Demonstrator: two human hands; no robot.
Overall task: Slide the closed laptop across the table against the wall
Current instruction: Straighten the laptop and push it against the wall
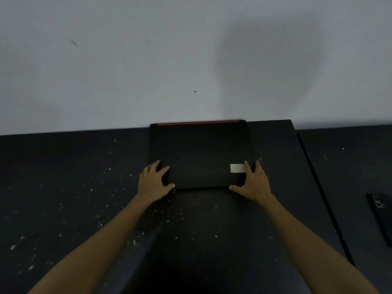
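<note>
A closed black laptop [199,153] lies flat on the dark table [74,177]. Its far edge carries a red strip and sits right at the foot of the pale wall [148,71]. A white sticker marks the lid near its front right corner. My left hand [153,182] grips the front left corner, thumb on the front edge and fingers on the lid. My right hand [253,181] grips the front right corner the same way, one finger over the sticker. Both forearms stretch out from the bottom of the view.
White specks are scattered over the tabletop. A seam runs down the table to the right of the laptop, and beyond it a dark phone [380,217] lies face down near the right edge. A round shadow falls on the wall above the laptop.
</note>
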